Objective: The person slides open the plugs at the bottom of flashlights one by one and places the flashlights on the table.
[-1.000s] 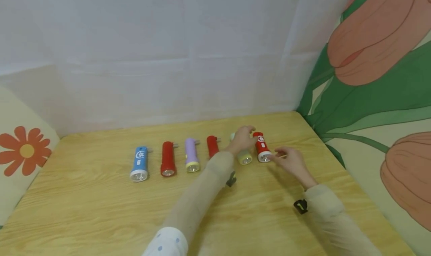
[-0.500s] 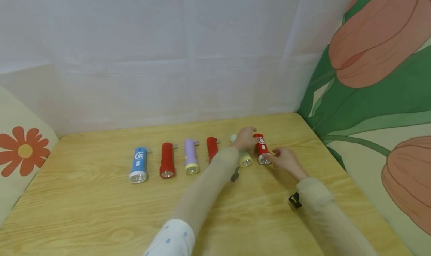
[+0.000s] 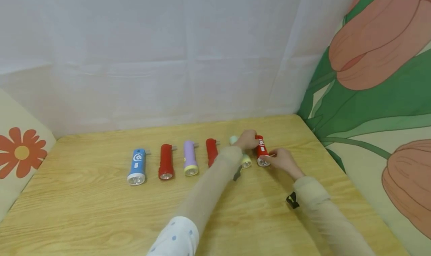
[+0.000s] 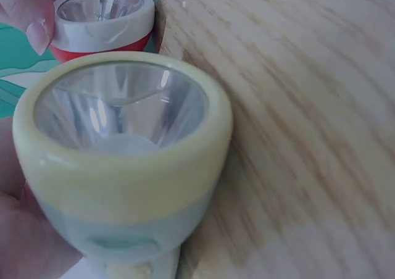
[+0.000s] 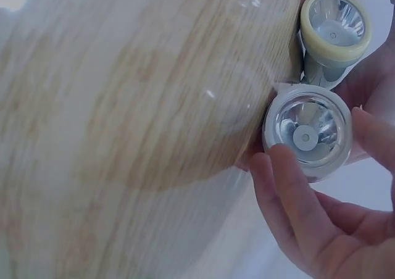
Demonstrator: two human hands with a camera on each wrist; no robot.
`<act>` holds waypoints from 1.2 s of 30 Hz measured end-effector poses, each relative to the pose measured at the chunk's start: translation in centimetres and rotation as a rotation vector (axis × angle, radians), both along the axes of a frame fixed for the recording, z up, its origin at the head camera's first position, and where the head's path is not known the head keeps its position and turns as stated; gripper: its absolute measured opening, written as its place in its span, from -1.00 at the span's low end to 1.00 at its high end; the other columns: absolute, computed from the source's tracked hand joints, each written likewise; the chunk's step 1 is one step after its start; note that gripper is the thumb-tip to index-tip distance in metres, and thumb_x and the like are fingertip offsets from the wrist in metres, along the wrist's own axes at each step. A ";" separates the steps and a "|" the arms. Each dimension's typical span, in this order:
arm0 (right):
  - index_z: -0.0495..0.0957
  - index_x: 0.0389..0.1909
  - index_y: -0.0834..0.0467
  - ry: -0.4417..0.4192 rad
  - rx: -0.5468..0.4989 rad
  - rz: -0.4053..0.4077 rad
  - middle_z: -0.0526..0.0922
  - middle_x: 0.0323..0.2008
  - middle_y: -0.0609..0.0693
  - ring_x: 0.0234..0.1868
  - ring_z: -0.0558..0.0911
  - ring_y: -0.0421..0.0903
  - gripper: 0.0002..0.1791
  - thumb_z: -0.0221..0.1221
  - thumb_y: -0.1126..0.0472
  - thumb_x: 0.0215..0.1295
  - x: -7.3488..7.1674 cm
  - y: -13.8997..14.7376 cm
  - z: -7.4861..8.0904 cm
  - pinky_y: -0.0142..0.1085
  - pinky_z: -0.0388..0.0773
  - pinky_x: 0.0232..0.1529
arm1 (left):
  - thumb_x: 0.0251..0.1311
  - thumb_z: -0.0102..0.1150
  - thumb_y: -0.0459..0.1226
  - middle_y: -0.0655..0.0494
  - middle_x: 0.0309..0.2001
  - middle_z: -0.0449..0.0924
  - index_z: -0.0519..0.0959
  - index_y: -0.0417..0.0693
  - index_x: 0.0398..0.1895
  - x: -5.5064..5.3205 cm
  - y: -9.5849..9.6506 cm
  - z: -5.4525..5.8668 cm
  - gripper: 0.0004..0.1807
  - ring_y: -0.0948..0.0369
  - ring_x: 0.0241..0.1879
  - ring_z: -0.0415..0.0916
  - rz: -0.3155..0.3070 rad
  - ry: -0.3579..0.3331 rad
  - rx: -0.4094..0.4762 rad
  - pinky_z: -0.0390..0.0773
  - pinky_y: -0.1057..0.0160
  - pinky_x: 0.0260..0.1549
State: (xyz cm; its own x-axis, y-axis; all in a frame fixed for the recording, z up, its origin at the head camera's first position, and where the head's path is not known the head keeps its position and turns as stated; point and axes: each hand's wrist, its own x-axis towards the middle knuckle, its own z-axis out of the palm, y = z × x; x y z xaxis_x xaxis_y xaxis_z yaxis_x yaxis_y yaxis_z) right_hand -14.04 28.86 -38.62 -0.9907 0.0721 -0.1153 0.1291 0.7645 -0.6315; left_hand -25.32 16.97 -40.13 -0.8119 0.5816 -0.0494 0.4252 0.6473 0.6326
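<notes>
A red flashlight (image 3: 261,148) with a white head lies at the right end of a row. My right hand (image 3: 283,161) pinches its white head (image 5: 307,132), thumb on one side and fingers on the other. My left hand (image 3: 247,139) reaches over a mint flashlight with a yellow rim (image 4: 123,186) and holds the red one at its tail end. The left fingertips are partly hidden in the head view. In the left wrist view, the mint flashlight's head covers part of the left hand (image 4: 28,242).
To the left lie a blue flashlight (image 3: 137,166), a red one (image 3: 166,161), a lilac one (image 3: 190,158) and another red one (image 3: 211,151), partly behind the left forearm. The wooden table (image 3: 101,211) meets a white cloth backdrop (image 3: 134,91) and a floral panel (image 3: 370,113).
My right hand has moved slightly left onto the flashlight's white head. The left fingers have come in closer on its tail end. The other flashlights stay in their row.
</notes>
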 end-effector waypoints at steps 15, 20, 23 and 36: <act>0.54 -0.28 0.48 0.070 0.019 0.010 0.62 -0.43 0.22 -0.52 0.55 -0.09 -0.61 0.22 0.16 0.11 0.2 0.4 -0.5 -0.30 0.50 -0.47 | 0.11 0.10 -0.28 0.03 -0.45 0.50 0.49 -0.21 -0.38 0.5 0.1 0.4 -0.86 0.17 -0.44 0.43 0.025 0.017 0.008 0.43 0.36 -0.43; 0.55 -0.30 0.45 0.059 0.004 -0.001 0.62 -0.47 0.17 -0.53 0.53 -0.10 -0.62 0.22 0.13 0.12 0.2 0.4 -0.5 -0.31 0.49 -0.49 | 0.13 0.09 -0.30 0.03 -0.44 0.49 0.48 -0.23 -0.37 0.3 0.2 0.5 -0.87 0.17 -0.43 0.43 0.014 0.044 0.053 0.42 0.36 -0.43; 0.56 -0.32 0.42 0.052 -0.001 -0.017 0.61 -0.49 0.13 -0.54 0.52 -0.10 -0.64 0.23 0.13 0.12 0.1 0.2 -0.4 -0.31 0.47 -0.50 | 0.13 0.08 -0.30 0.02 -0.44 0.49 0.48 -0.24 -0.37 0.2 0.2 0.7 -0.86 0.16 -0.43 0.43 0.021 0.072 0.081 0.42 0.36 -0.43; 0.56 -0.26 0.42 0.081 -0.015 -0.038 0.62 -0.39 0.20 -0.48 0.54 -0.09 -0.56 0.31 0.10 0.03 -0.1 -0.1 -0.6 -0.30 0.48 -0.48 | 0.17 0.05 -0.33 -0.01 -0.31 0.56 0.55 -0.25 -0.20 0.4 0.2 1.3 -0.81 0.18 -0.34 0.46 0.134 0.085 0.217 0.44 0.41 -0.38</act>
